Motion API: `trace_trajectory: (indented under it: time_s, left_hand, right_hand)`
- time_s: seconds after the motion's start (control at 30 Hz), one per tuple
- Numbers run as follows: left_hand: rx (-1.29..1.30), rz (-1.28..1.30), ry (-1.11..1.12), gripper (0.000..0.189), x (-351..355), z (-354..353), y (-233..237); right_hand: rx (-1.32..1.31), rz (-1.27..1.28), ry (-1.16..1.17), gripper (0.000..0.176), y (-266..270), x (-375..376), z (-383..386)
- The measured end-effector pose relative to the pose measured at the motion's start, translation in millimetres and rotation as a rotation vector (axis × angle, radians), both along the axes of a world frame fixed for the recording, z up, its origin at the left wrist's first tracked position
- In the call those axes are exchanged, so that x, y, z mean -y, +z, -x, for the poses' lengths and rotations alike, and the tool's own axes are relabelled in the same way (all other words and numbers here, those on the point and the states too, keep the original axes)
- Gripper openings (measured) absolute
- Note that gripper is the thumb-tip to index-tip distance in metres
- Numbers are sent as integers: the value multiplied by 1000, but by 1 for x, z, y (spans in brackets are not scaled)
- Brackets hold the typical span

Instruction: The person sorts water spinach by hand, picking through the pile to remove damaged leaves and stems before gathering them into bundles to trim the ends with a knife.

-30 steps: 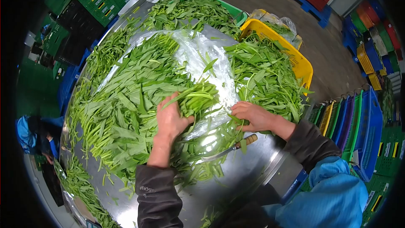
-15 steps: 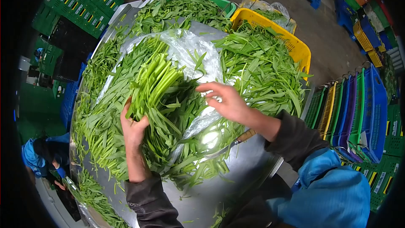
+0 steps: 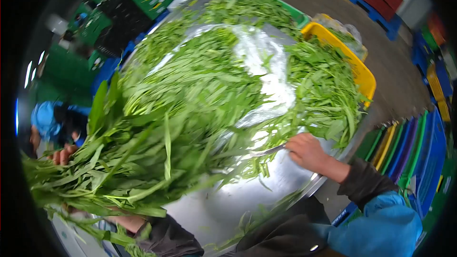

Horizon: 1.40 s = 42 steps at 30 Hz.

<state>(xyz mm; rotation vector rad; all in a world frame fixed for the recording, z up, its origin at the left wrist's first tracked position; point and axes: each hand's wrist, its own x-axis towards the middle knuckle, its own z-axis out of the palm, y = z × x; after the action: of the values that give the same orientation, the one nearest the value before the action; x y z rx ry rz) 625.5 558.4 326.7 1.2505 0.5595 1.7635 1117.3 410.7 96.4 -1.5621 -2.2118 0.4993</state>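
My left hand (image 3: 63,155) is at the far left, its fingers curled over a large bunch of long-leaved greens (image 3: 138,162). The leaves hide most of that hand and smear with motion. The bunch is lifted towards me and spreads across the near left of the metal table (image 3: 200,214). My right hand (image 3: 307,151) is closed on a knife (image 3: 269,151) over the right part of the table. The thin blade points left above cut stem pieces (image 3: 259,166); my fingers cover the handle.
A heap of greens (image 3: 190,71) lies on clear plastic sheeting (image 3: 278,85). More greens lie before a yellow basket (image 3: 364,74) and a green basket (image 3: 300,16). A co-worker in blue (image 3: 45,119) is at the left. Upright crates (image 3: 431,157) stand at the right.
My left hand has carried the bunch from the heap to the near left. My right hand, formerly empty, has taken hold of the knife lying on the table. The view has shifted.
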Motion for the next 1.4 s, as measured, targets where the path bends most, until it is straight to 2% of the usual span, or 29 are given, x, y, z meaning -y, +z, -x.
trace_trajectory:
  time_s: [0.1, 0.17, 0.23, 0.3, 0.33, 0.4, 0.47, 0.5, 0.53, 0.57, 0.6, 0.63, 0.67, 0.7, 0.73, 0.77, 0.8, 0.83, 0.87, 0.97, 1.03, 1.13, 1.2, 1.23, 1.27, 1.33, 1.4]
  left_hand:
    - [118, -8, -97, 72, 48, 11, -3]
    - [177, 24, -144, 73, 77, 15, -16]
    - [217, 54, -178, 75, 108, 24, -35]
    - [275, 87, -118, 77, 139, 45, -56]
    - [422, 135, 6, 75, 153, 58, -60]
    - [222, 205, 115, 60, 185, 67, -54]
    - [225, 426, 224, 54, 220, 83, -41]
    - [17, 461, 313, 57, 235, 90, -36]
    - [-49, 628, 363, 48, 246, 116, -39]
    - [-350, 680, 444, 50, 256, 132, -54]
    - [-658, 725, 510, 52, 254, 119, -54]
    - [-881, 676, 480, 61, 254, 115, -75]
    - [-937, 657, 470, 69, 259, 111, -107]
    - [-1108, 706, 348, 77, 260, 113, -138]
    - [-1170, 618, 343, 85, 264, 117, -190]
    - [-1459, 601, 333, 92, 268, 116, -223]
    - [-1594, 748, 328, 96, 271, 103, -233]
    - [-1600, 726, 333, 99, 273, 99, -239]
    - [-1608, 703, 338, 101, 275, 99, -242]
    - [-1610, 678, 260, 105, 281, 109, -227]
    - [-1550, 646, 233, 106, 284, 128, -211]
    - [-1472, 596, 202, 114, 270, 127, -199]
    - [-1630, 485, 290, 122, 263, 110, -200]
    - [-1687, 501, 293, 127, 260, 100, -206]
    - [-1674, 511, 304, 127, 260, 92, -214]
    - [-1756, 739, 215, 128, 257, 81, -232]
    - [-1720, 689, 306, 124, 255, 81, -248]
  right_hand:
    - [-1, -147, 5, 28, -6, 6, 0]
    - [71, -127, -90, 28, -7, 5, 3]
    - [98, -109, -57, 28, -19, -1, -1]
    - [135, -79, -33, 27, -18, -1, -2]
    - [134, -65, -13, 25, -4, 4, -3]
    - [136, -53, 28, 24, 23, 15, 0]
    - [-105, 219, -109, 23, 40, 34, 4]
    - [-126, 66, -48, 21, 34, 43, 3]
    - [-113, 74, -38, 21, 38, 49, 12]
    - [-409, 310, -194, 19, 44, 56, 25]
    - [-702, 546, -363, 18, 48, 65, 39]
    - [-941, 650, -417, 20, 37, 70, 53]
    - [-929, 656, -431, 23, 44, 76, 78]
    - [-891, 675, -341, 28, 43, 81, 99]
    - [-829, 768, -309, 34, 41, 86, 119]
    - [-656, 549, -221, 39, 9, 93, 137]
    - [-672, 579, -204, 40, 10, 101, 164]
    - [-625, 572, -169, 38, 20, 109, 188]
    - [-707, 584, -146, 36, 19, 119, 206]
    - [-630, 643, -226, 35, 33, 141, 247]
    - [-511, 434, -236, 35, 18, 164, 275]
    - [-451, 400, -199, 35, 29, 172, 313]
    - [-526, 285, -143, 37, 6, 167, 336]
    - [-538, 423, -159, 38, 14, 160, 347]
    - [-496, 342, -112, 38, -4, 155, 358]
    - [-396, 370, -24, 36, -12, 145, 375]
    - [-344, 441, 13, 33, -15, 134, 387]
